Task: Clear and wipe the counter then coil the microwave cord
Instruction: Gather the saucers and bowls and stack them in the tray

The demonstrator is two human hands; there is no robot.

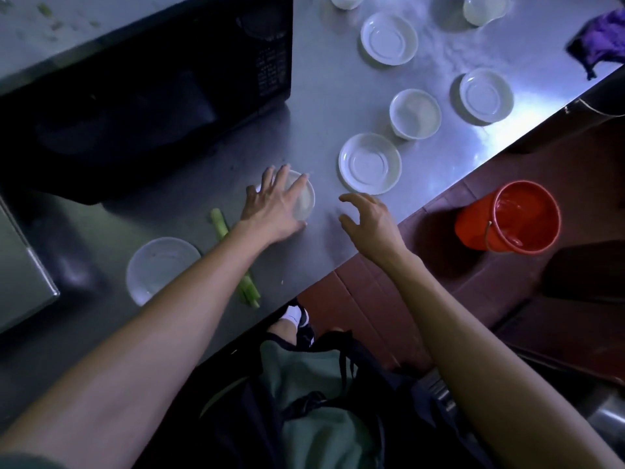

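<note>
The left hand [275, 204] lies spread over a small white dish [302, 199] in front of the microwave [145, 96], fingers straight and resting across its rim; its grip has not closed on anything. The right hand [370, 220] hovers just beside it, fingers loosely curled and empty, below a white saucer [369, 163].

The likeliest slip is the dish skating on the smooth steel bench [338, 82] if the fingers press down without closing under the rim. The bench edge [439, 194] runs close past the right hand, with tiled floor and a red bucket [507, 216] below, so anything nudged that way could fall and break. A celery stalk [233, 262] lies under the left forearm and could be swept off near the person's feet.

Open room is scarce: more saucers and bowls dot the far bench, one bowl [415, 114] near the saucer. A purple cloth [600, 45] lies well apart at the far corner. The microwave cord is not visible.
</note>
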